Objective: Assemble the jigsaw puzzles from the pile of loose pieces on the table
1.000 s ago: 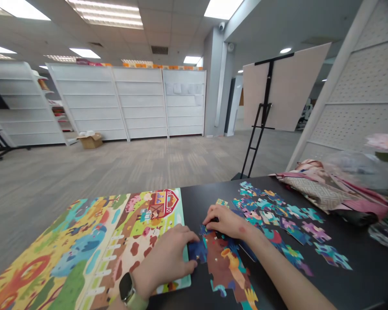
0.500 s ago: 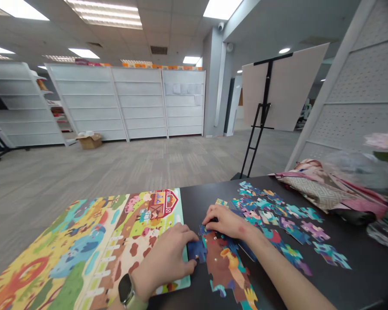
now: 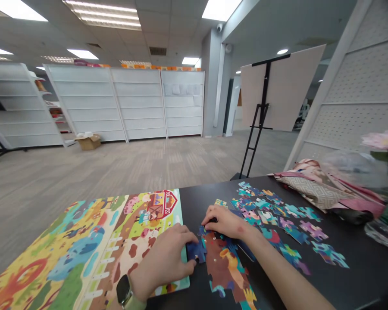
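A dark blue puzzle piece [image 3: 198, 250] lies against the left side of a joined puzzle section [image 3: 218, 258], which shows a brown figure and an orange shape. The thumb and index finger of my left hand [image 3: 170, 254], with a watch on its wrist, close around the blue piece from the left. My right hand [image 3: 224, 221] has its fingers curled down on the top end of the joined section; its fingertips are partly hidden. Beneath my left hand is a colourful farm-and-animal picture board [image 3: 93, 241]. Loose puzzle pieces [image 3: 265, 211] are spread beyond my right hand.
The black table [image 3: 339, 241] carries a folded patterned cloth bag [image 3: 320, 185] at the right. Beside it stand a green-and-clear bottle [image 3: 386, 228] and a pink flower [image 3: 383, 140]. Past the table are an easel [image 3: 260, 116], white shelves [image 3: 139, 103] and a cardboard box [image 3: 88, 142].
The view has shifted very slightly. Both hands and the puzzle pieces stay in nearly the same places.
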A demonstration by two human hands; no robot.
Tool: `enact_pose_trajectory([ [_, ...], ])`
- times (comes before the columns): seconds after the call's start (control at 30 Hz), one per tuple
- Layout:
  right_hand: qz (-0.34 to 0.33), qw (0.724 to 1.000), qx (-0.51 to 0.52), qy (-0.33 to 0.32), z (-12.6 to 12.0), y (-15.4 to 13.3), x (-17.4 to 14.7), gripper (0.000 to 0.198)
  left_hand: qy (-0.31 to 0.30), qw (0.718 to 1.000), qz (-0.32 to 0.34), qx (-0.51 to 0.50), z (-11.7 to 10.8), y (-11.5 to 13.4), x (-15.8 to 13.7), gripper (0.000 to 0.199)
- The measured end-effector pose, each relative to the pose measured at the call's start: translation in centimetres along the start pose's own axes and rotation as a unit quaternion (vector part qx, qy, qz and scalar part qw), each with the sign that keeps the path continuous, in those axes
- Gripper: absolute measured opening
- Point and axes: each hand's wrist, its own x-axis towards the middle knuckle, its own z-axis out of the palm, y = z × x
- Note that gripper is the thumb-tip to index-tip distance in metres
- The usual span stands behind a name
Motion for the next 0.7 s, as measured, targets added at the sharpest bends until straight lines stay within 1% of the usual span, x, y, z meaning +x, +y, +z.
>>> enact_pose_trajectory([
  [0.13, -0.003, 1.000, 0.006, -0.003, -0.01, -0.04, -0.03, 0.018, -0.016, 1.000, -0.005, 0.002, 0.50, -0.42, -0.05, 0.031],
  [0.23, -0.003, 1.000, 0.007, -0.001, 0.08, 0.12, -0.03, 0.016, -0.015, 1.000, -0.003, -0.001, 0.78, -0.66, -0.07, 0.032],
  [0.47, 0.002, 1.000, 0.006, 0.004, 0.22, 0.43, -0.02, 0.015, -0.040, 0.999, 0.016, 0.003, 0.43, -0.55, -0.11, 0.033],
  [0.7, 0.006, 1.000, 0.007, 0.003, 0.06, 0.05, -0.10, 0.014, -0.035, 0.999, 0.019, 0.023, 0.55, -0.74, -0.26, 0.032],
])
